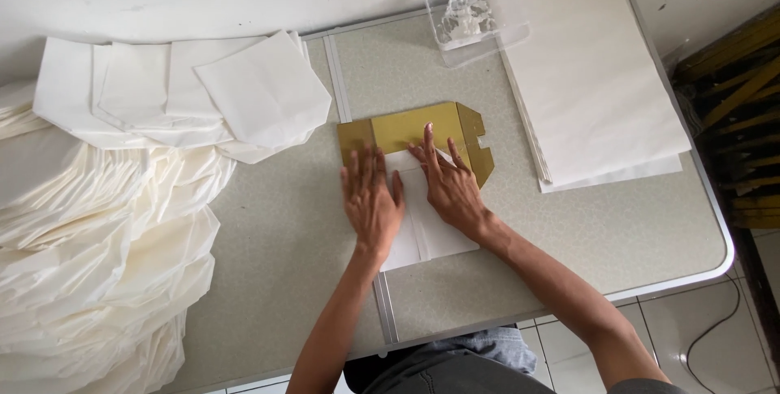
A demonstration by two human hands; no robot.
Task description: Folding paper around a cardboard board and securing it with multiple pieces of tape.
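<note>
Nearest the person, both hands lie flat with fingers spread, gripping nothing: the left hand [371,199] and right hand [449,187] press a white sheet [431,227] onto the table [617,240], likely to hold it steady. The sheet's top is hidden under the hands. Beyond them, a gold card [406,127] touches it. Farther off sit a paper stack [593,77] and a clear tray [479,20], whose contents are unclear.

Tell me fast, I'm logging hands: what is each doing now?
Left hand: open, flat on the folded white paper sheet.
Right hand: open, pressing the same sheet against the flat gold card template.
</note>
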